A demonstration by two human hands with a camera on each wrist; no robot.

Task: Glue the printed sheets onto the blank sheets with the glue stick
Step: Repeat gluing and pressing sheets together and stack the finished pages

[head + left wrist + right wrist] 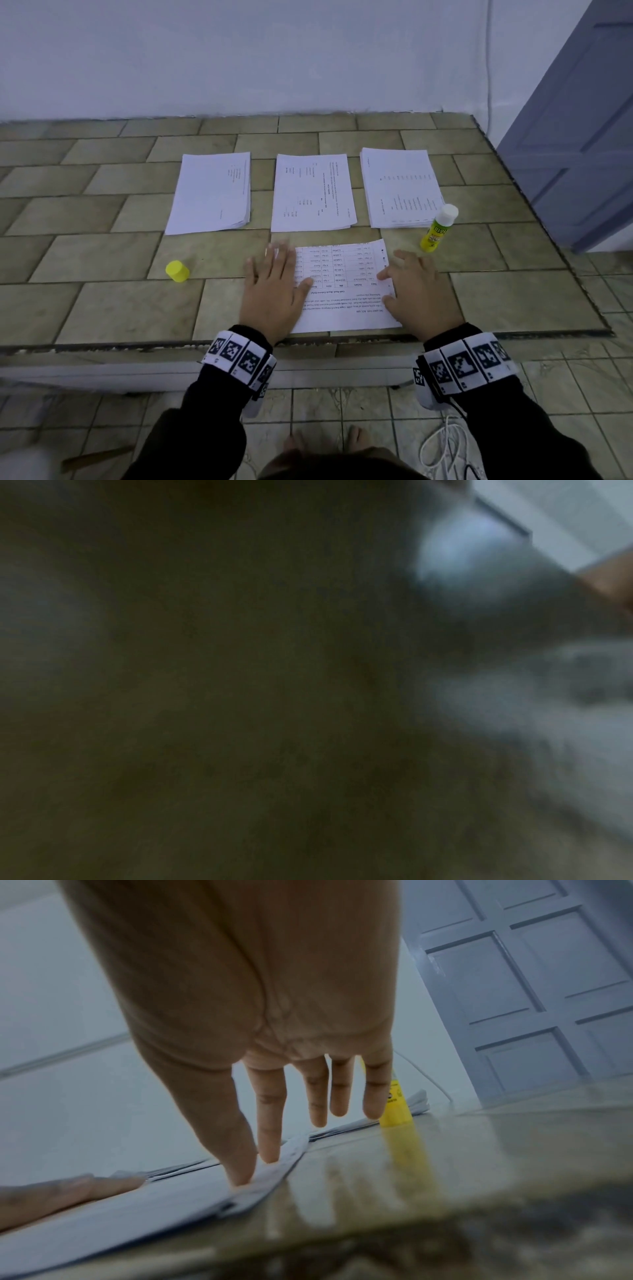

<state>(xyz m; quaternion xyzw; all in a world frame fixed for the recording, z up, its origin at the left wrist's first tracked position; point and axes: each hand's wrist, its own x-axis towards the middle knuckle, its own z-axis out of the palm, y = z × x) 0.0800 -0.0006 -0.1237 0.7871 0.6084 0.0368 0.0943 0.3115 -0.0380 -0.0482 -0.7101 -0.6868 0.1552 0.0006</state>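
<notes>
White paper, a printed sheet [344, 291], lies flat on the tiled bench [102, 246] under both your hands. Your left hand [274, 291] rests palm-down on its left edge, fingers [274, 255] straight and lightly spread. Your right hand [419, 291] presses its right edge with the thumb and forefinger; the other fingers [339, 1085] are straight and lifted off the bench. Just beyond your right fingers the uncapped glue stick [438, 228] stands upright, touching the rightmost of three paper stacks [399, 188]. Its yellow cap [177, 271] sits well left of your left fingers.
</notes>
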